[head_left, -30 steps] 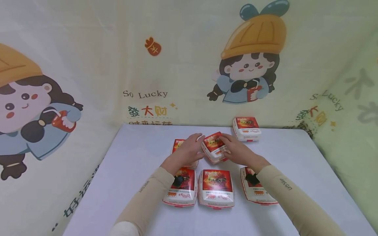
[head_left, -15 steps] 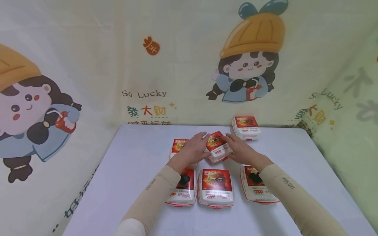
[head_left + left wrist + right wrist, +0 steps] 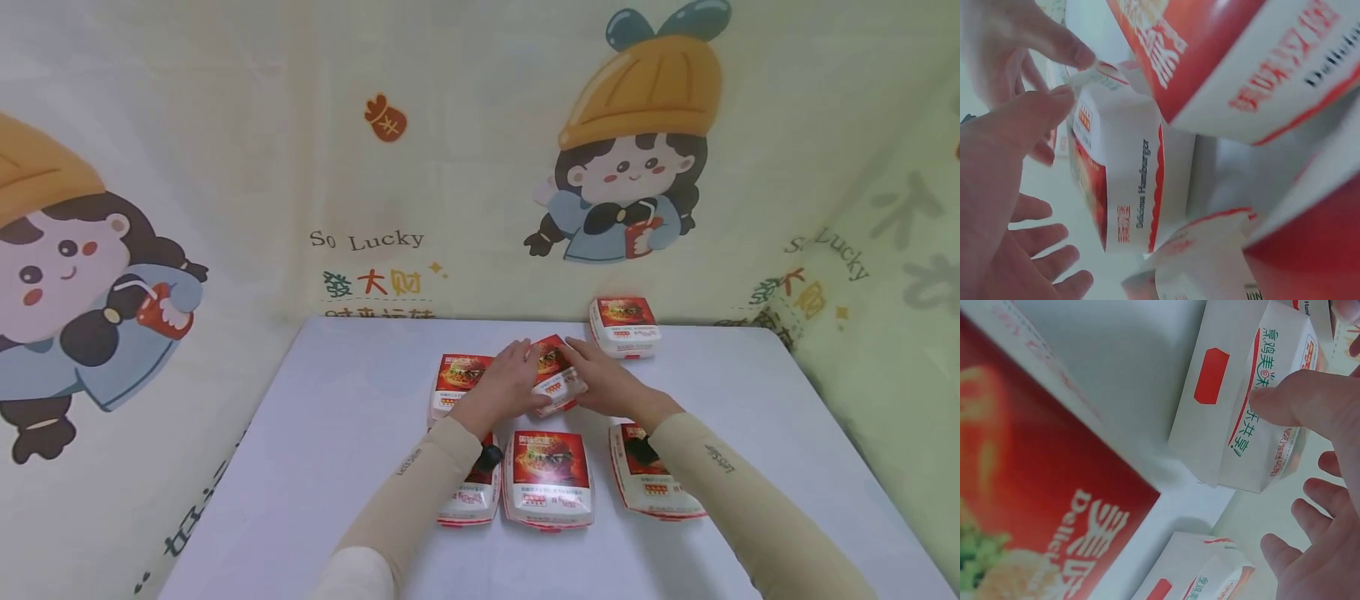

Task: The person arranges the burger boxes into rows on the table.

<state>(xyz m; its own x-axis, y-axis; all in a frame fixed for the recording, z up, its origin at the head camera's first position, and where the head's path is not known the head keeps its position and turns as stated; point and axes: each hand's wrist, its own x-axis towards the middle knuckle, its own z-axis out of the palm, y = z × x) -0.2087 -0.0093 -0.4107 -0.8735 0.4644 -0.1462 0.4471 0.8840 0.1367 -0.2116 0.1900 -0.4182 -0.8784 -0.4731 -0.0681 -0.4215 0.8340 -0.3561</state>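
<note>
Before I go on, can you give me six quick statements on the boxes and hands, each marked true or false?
1. Six burger boxes show on the table. True.
2. The front middle box has its burger picture facing up. True.
3. The thumb of the right hand lies against the front of the box between the hands. True.
4. The box between the hands sits square with the front middle box. False: it is turned at an angle.
5. The left hand rests on the back right box. False: it is at the box between the hands.
6. The head view shows all of the front left box. False: the left sleeve hides part.
</note>
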